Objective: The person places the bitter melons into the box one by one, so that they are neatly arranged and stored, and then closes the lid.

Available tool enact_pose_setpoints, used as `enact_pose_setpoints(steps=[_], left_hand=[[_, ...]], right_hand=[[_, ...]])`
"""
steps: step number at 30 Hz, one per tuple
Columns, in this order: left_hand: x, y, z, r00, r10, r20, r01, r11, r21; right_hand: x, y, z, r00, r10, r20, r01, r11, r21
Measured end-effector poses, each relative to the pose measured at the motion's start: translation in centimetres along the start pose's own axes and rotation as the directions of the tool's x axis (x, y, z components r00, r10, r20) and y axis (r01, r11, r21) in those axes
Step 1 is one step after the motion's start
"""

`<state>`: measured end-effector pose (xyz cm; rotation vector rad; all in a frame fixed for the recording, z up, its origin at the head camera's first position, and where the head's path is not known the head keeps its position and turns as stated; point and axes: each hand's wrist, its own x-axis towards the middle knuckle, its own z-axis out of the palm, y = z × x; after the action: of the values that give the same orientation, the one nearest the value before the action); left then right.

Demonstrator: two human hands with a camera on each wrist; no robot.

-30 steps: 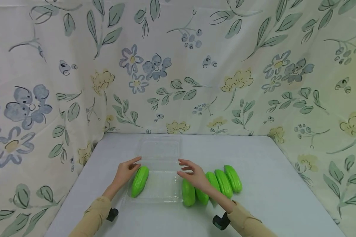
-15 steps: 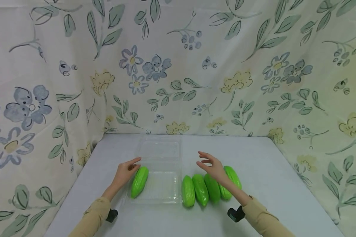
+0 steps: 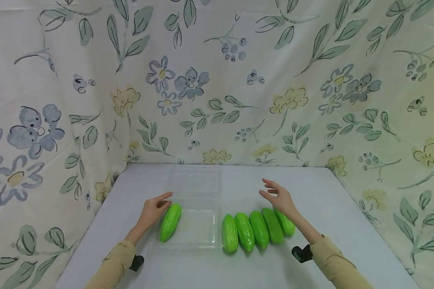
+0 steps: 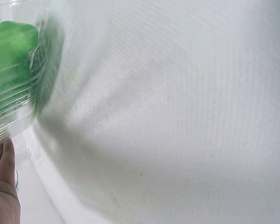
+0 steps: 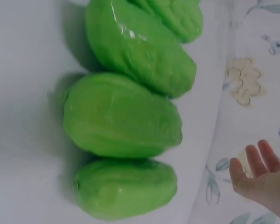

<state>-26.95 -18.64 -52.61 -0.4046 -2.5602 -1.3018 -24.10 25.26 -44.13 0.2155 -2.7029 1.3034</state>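
Note:
A clear plastic clamshell box lies on the table with its lid folded back toward the wall. In the box's left side lies one ridged green cucumber, seen through the ribbed wall in the left wrist view. My left hand touches the box near its far left corner, fingers extended against the plastic. To the right of the box, several similar cucumbers lie side by side. My right hand hovers over the far end of this row, fingers spread and holding nothing.
The white table extends on both sides of the box and the row. A floral curtain hangs behind the table's far edge. A dark wrist camera sits below the right wrist, another below the left.
My right hand has moved rightward from the box's right edge, over the row of cucumbers, uncovering most of them. The left hand, box and cucumbers have stayed where they were.

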Motion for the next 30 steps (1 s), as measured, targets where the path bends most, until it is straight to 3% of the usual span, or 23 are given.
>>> enact_pose_setpoints(steps=[8,15,22,30], left_hand=[[0.0,0.0,0.0,1.000,-0.008,0.003,0.007,1.000,0.026],[0.0,-0.3,0.2,0.998,0.047,-0.031,-0.046,0.999,0.016],[0.0,0.1,0.0,1.000,-0.010,0.007,0.010,1.000,0.015],[0.0,0.2,0.0,1.000,-0.007,0.001,0.007,1.000,-0.008]], right_hand=[[0.6,2.1,-2.1,0.996,0.094,0.006,-0.094,0.994,-0.051],[0.8,4.0,-3.3,0.985,0.169,0.020,-0.167,0.982,-0.086],[0.5,5.6,-4.2,0.972,0.218,0.085,-0.209,0.973,-0.100],[0.1,6.4,-4.9,0.915,0.302,0.267,-0.300,0.953,-0.048]])
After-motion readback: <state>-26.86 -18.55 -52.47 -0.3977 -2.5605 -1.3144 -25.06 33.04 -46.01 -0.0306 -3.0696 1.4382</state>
